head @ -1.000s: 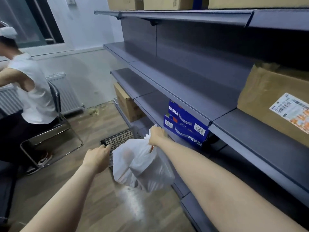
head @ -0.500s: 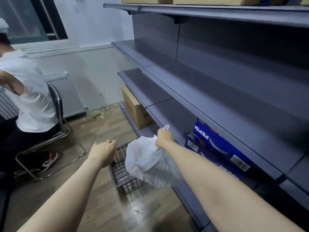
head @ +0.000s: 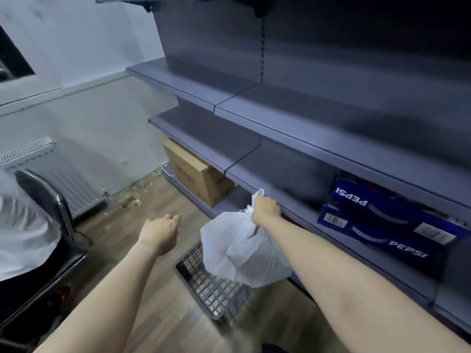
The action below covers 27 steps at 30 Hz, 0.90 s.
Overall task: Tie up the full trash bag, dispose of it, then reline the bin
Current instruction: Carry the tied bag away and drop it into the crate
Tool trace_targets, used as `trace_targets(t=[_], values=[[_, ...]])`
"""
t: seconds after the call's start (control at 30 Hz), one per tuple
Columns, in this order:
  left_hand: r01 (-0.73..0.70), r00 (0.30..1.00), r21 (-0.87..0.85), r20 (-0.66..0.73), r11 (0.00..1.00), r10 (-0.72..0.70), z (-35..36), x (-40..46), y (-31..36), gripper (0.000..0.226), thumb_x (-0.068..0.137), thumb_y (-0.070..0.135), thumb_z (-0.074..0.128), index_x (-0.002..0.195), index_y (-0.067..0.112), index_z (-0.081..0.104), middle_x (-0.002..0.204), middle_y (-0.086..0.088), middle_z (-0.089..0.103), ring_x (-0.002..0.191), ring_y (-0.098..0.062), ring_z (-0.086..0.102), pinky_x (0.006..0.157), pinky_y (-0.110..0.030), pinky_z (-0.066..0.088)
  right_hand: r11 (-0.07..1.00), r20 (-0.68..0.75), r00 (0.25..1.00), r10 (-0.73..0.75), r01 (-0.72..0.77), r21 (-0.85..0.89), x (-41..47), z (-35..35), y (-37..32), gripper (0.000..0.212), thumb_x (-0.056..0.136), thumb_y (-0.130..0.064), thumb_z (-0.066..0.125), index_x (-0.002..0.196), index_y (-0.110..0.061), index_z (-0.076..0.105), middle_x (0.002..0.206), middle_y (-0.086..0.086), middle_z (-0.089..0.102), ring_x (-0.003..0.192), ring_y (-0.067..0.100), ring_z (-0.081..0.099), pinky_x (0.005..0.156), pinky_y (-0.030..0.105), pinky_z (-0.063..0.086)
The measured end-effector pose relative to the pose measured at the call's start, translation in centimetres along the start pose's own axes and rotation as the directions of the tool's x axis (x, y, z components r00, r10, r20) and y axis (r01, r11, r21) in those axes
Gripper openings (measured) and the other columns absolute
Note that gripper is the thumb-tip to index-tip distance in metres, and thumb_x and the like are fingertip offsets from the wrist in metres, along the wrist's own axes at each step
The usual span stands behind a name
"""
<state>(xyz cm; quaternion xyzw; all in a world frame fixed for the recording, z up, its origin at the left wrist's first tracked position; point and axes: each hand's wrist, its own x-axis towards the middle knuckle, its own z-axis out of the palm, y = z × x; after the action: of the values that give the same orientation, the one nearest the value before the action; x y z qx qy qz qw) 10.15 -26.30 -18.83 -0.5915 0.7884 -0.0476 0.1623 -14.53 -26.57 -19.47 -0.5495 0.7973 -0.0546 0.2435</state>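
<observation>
A full white plastic trash bag (head: pixel 242 250) hangs in the air from my right hand (head: pixel 265 210), which grips its gathered top. Directly below it on the wooden floor stands a dark grey mesh bin (head: pixel 211 291); the bag hides part of its rim. My left hand (head: pixel 160 230) hovers to the left of the bag, fingers curled into a loose fist with nothing in it, above the floor near the bin's far left corner.
Grey metal shelving (head: pixel 280 118) runs along the right. Blue Pepsi boxes (head: pixel 382 225) and a cardboard box (head: pixel 196 177) sit low on it. A seated person in white on a black chair (head: pixel 51 215) is at the left. Debris (head: pixel 132 194) lies by the radiator.
The view has moved forward and turned left; the bag stays held over the bin in my right hand. The seated person has slid mostly out of frame.
</observation>
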Motion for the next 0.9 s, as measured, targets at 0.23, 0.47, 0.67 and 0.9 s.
trace_targets(t=[0.23, 0.47, 0.67, 0.9], values=[[-0.150, 0.988, 0.011, 0.026, 0.989, 0.150, 0.2, 8.8, -2.4, 0.028, 0.097, 0.023, 0.038, 0.122, 0.012, 0.043, 0.127, -0.008, 0.053, 0.117, -0.027, 0.054, 0.092, -0.038, 0.041, 0.994, 0.019, 0.994, 0.109, -0.108, -0.029, 4.5, 3.4, -3.0, 0.046, 0.089, -0.001, 0.051, 0.133, -0.002, 0.038, 0.121, 0.013, 0.060, 0.112, 0.028, 0.058, 0.072, 0.028, 0.042], [-0.351, 0.936, 0.017, 0.013, 0.936, 0.351, 1.4, 16.2, -2.5, 0.029, 0.097, 0.024, 0.040, 0.122, 0.011, 0.044, 0.127, -0.010, 0.053, 0.117, -0.030, 0.054, 0.093, -0.040, 0.040, 0.954, 0.050, 0.960, 0.277, -0.281, 0.107, 8.3, 5.6, -5.7, 0.038, 0.088, 0.000, 0.047, 0.125, -0.005, 0.044, 0.123, 0.015, 0.057, 0.109, 0.029, 0.058, 0.076, 0.030, 0.045], [-0.478, 0.876, 0.028, 0.079, 0.878, 0.475, 4.0, 23.0, -5.9, 0.032, 0.096, 0.019, 0.038, 0.127, 0.012, 0.041, 0.129, -0.009, 0.052, 0.121, -0.029, 0.052, 0.097, -0.040, 0.039, 0.873, 0.016, 0.893, 0.450, -0.444, 0.200, 11.5, 7.5, -8.5, 0.035, 0.090, -0.004, 0.046, 0.125, -0.004, 0.051, 0.126, 0.016, 0.053, 0.107, 0.030, 0.056, 0.084, 0.036, 0.045], [-0.623, 0.764, 0.021, 0.233, 0.782, 0.602, 8.7, 30.4, -12.2, 0.032, 0.098, 0.022, 0.036, 0.128, 0.010, 0.040, 0.134, -0.009, 0.048, 0.120, -0.029, 0.052, 0.098, -0.039, 0.039, 0.732, -0.030, 0.740, 0.672, -0.658, 0.179, 15.7, 11.1, -12.3, 0.026, 0.087, 0.003, 0.047, 0.109, -0.007, 0.056, 0.112, 0.012, 0.064, 0.102, 0.029, 0.060, 0.074, 0.032, 0.047]])
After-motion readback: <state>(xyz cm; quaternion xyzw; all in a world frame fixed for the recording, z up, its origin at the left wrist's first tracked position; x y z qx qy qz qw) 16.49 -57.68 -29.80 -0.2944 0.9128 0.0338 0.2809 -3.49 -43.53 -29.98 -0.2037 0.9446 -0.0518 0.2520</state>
